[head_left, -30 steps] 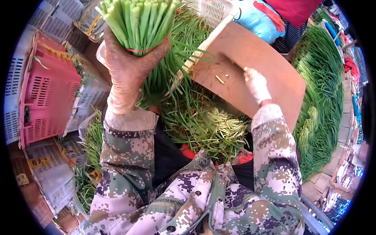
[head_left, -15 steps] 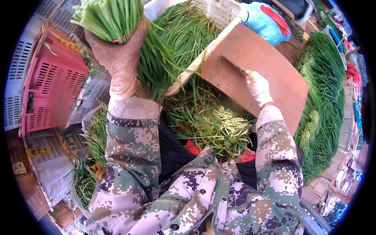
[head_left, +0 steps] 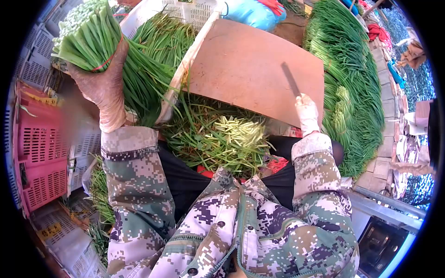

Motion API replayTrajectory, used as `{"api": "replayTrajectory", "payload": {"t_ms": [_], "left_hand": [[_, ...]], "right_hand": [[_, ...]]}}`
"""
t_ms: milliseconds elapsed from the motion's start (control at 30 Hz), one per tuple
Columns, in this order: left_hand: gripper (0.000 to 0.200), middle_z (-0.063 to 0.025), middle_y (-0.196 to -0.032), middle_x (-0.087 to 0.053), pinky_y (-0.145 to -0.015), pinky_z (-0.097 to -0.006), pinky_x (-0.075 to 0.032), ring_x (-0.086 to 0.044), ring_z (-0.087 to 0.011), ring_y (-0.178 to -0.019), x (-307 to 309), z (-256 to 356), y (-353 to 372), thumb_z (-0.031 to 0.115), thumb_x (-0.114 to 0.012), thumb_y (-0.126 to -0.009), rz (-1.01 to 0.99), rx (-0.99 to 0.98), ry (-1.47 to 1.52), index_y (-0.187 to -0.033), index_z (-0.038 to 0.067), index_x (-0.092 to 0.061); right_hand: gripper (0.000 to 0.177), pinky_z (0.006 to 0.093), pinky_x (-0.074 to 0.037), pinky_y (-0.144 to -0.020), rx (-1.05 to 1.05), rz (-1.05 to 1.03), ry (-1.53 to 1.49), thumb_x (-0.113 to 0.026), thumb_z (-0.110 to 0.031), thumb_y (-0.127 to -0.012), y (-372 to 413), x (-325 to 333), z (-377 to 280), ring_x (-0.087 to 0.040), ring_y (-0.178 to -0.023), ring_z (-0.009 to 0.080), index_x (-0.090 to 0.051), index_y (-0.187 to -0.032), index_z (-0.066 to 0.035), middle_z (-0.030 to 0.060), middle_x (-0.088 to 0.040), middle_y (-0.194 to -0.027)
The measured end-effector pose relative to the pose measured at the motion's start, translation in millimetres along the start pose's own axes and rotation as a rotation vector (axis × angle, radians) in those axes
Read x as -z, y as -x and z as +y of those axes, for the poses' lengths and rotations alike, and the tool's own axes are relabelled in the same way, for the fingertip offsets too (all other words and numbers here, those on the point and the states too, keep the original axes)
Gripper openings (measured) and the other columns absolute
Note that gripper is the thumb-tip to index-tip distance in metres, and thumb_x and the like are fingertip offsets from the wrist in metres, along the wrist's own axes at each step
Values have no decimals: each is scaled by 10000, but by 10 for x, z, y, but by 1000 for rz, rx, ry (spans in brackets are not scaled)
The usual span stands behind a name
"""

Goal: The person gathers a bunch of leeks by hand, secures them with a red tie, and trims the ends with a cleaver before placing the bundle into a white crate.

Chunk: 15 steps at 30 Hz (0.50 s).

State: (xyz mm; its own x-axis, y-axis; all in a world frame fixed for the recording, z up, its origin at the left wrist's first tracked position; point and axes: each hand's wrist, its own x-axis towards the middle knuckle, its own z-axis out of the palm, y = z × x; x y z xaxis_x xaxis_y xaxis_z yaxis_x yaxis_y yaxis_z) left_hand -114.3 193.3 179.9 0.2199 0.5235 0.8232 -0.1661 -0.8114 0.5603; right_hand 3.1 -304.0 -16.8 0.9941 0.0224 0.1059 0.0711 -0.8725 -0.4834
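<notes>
- Board [head_left: 245, 60]: its left edge runs along the white crate [head_left: 200, 38]; its right edge meets the long heap of greens [head_left: 352, 78].
- The board's near edge slants above the leafy trimmings [head_left: 194, 139], where pale cut stems [head_left: 236, 132] lie in a pile between the person's knees.
- Most of the board's face spreads between the knife [head_left: 290, 78] and the crate, giving the blade width to move leftward; to the right, the board's edge is near.
- Left hand [head_left: 103, 90]: closed around a thick bunch [head_left: 95, 41], thumb up its side near the red band [head_left: 111, 59]; the far fingers are hidden.
- The bunch is held off to the left, well apart from the knife, cut ends tilted up and away, leaves trailing rightward over the crate's near side.
- Pink crate [head_left: 44, 134]: left of the left wrist and lower down, apart from it.
- Right hand [head_left: 307, 111]: curled tight on the knife's handle at the board's right side, the blade pointing away and slightly left. Whether the blade touches the board, I cannot tell.
- Blue bag [head_left: 255, 16]: beyond the board's far edge.
</notes>
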Motion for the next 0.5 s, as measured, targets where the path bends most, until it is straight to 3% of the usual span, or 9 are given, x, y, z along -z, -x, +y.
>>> {"api": "replayTrajectory", "payload": {"t_ms": [33,67,167,233,267,300,367,433,500], "left_hand": [[882,-110,-1158,-570,-938,-318,-436,-555,-192,-1043,-28,30,18,254,-929,-524,1,-4,9,-1231,-11,-475],[883,-111,-1163,-565,-943,-323,-430,-550,-194,-1050,-55,54,40,251,-928,-525,-10,55,86,-1234,-11,-472],[883,-114,-1154,-564,-940,-333,-427,-548,-202,-1039,-140,46,65,247,-919,-543,-35,84,184,-1247,-15,-455],[876,-113,-1133,-573,-924,-332,-434,-556,-205,-1017,-145,61,84,247,-913,-555,-93,94,179,-1245,-19,-444],[886,-120,-1132,-573,-915,-335,-436,-555,-207,-1014,-134,67,91,267,-912,-550,-106,102,136,-1240,-24,-438],[886,-120,-1132,-573,-915,-335,-436,-555,-207,-1014,-156,71,90,267,-912,-550,-100,98,145,-1240,-24,-438],[891,-121,-1118,-578,-901,-337,-441,-559,-208,-999,-168,67,97,291,-917,-531,-49,16,76,-1223,-24,-452],[893,-121,-1115,-580,-898,-338,-443,-561,-209,-995,-182,63,87,299,-919,-524,-70,59,120,-1217,-25,-460],[895,-121,-1112,-581,-895,-340,-446,-564,-211,-991,-192,75,85,308,-921,-517,-93,104,162,-1211,-27,-467]], "right_hand": [[244,379,-517,-749,68,38,258,-521,-205,-909,-75,101,115,-647,-841,286,-640,-1026,-27,150,-673,-928],[276,420,-509,-780,93,83,299,-508,-270,-901,-125,95,264,-634,-860,345,-647,-997,-53,173,-665,-933],[232,396,-518,-773,57,164,292,-536,-249,-886,-88,-26,468,-647,-840,320,-650,-978,-70,147,-677,-893],[179,366,-537,-697,257,229,130,-572,-215,-869,195,-298,499,-656,-773,282,-652,-988,-106,118,-677,-837],[170,365,-543,-669,369,106,-113,-592,-199,-855,445,-227,194,-656,-743,266,-650,-1000,-132,95,-671,-829],[176,362,-544,-662,372,-89,381,-609,-183,-838,649,-155,-217,-655,-743,261,-647,-1008,-159,84,-664,-830],[187,360,-542,-644,723,-326,-75,-612,-210,-837,1022,-478,-250,-650,-739,281,-654,-1016,-179,85,-666,-838],[189,350,-545,-652,784,-472,-26,-617,-203,-840,1357,-180,-709,-654,-749,284,-668,-1021,-194,93,-673,-873],[214,302,-519,-654,565,-410,-144,-624,-116,-852,1284,-167,-690,-631,-740,203,-630,-1065,-89,106,-653,-869]]}}
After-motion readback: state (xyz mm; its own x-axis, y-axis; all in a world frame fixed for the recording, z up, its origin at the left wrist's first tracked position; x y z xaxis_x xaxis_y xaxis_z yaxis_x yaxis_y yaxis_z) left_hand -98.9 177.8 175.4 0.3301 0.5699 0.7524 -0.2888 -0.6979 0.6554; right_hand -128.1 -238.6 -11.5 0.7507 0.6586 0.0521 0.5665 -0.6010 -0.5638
